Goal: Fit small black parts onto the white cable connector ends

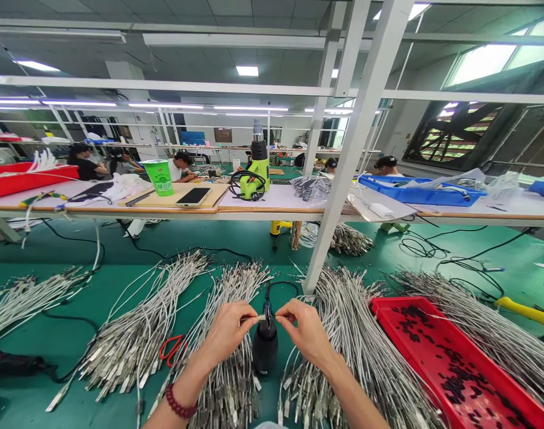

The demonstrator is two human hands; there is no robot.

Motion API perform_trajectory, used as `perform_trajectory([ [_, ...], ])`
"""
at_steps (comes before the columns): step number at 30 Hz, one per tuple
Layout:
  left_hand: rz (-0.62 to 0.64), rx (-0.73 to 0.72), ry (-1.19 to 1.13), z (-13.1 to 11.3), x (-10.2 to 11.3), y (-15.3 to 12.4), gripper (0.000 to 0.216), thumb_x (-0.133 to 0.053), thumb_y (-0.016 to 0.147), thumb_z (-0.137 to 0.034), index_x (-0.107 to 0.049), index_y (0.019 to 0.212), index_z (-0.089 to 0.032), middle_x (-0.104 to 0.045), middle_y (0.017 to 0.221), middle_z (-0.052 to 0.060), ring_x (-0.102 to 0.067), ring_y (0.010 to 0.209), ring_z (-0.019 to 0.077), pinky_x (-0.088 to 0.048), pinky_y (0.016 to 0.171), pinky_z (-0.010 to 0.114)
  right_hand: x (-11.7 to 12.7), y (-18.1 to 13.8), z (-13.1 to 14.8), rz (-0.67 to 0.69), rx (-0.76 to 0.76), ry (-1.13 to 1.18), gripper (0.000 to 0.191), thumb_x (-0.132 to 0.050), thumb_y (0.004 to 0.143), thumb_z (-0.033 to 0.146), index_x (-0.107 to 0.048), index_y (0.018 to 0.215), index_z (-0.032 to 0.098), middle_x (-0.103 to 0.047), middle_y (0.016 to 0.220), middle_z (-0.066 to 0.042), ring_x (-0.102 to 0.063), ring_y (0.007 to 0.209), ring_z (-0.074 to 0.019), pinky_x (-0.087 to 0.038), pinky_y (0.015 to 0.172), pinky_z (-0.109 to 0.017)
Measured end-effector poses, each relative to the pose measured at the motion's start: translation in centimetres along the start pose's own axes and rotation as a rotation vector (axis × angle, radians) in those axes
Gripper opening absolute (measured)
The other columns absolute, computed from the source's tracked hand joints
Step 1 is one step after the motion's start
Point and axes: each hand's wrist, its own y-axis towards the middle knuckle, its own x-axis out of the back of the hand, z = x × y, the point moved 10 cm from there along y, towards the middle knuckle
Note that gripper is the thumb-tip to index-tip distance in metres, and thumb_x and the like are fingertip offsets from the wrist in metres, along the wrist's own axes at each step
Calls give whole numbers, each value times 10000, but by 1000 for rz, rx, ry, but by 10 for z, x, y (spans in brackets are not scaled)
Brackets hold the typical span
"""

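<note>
My left hand (235, 326), fingers closed in a pinch, holds a thin pale cable (261, 317). Facing it, my right hand (304, 326) is also pinched, on what looks like the same cable's other side; its fingers hide most of it. The held stretch crosses just at the narrow metal tip of a black heat gun (265, 350) standing upright between my hands. Bundles of white cables with metal plugs lie on both sides, one bundle (229, 369) under my left forearm and another (356, 345) beside my right. Red-handled scissors (170, 350) lie left of my left wrist.
A red tray (415, 363) with small black pieces sits at right, near a yellow tool (528, 316). A white post (338, 179) rises ahead. The shelf (276, 208) carries a green cup (159, 177), a phone (193, 197), a green heat gun (259, 170) and a blue tray (423, 193). Co-workers sit beyond.
</note>
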Motion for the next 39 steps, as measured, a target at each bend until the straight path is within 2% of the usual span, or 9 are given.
perform_trajectory([
  [16, -6, -12, -16, 6, -6, -2, 290, -473, 925, -314, -687, 790, -173, -644, 719, 20, -549, 660, 146, -335, 613, 234, -2, -3, -1, 4, 1, -5, 121, -546, 877, 171, -650, 822, 196, -604, 750, -20, -566, 689, -164, -434, 604, -265],
  [22, 27, -11, 14, 7, -11, -4, 392, -393, 954, -355, -621, 699, -164, -575, 611, -9, -470, 582, 125, -295, 589, 235, -2, -5, 0, 38, 6, -35, 134, -525, 902, 178, -639, 833, 196, -596, 751, -11, -537, 665, -151, -405, 602, -254],
  [28, 48, 28, -39, 8, -12, -7, 266, -449, 927, -390, -609, 863, -188, -449, 562, -63, -401, 547, 118, -263, 559, 218, -2, -7, 2, 59, -1, -44, 140, -512, 915, 180, -612, 819, 196, -584, 757, -4, -534, 695, -152, -375, 600, -247],
  [39, 69, 10, -14, 8, -14, -6, 335, -386, 953, -364, -568, 736, -186, -470, 585, -46, -390, 561, 121, -236, 563, 227, -4, -7, 0, 76, 4, -54, 167, -484, 933, 204, -606, 819, 197, -574, 758, -10, -515, 679, -152, -357, 591, -257],
])
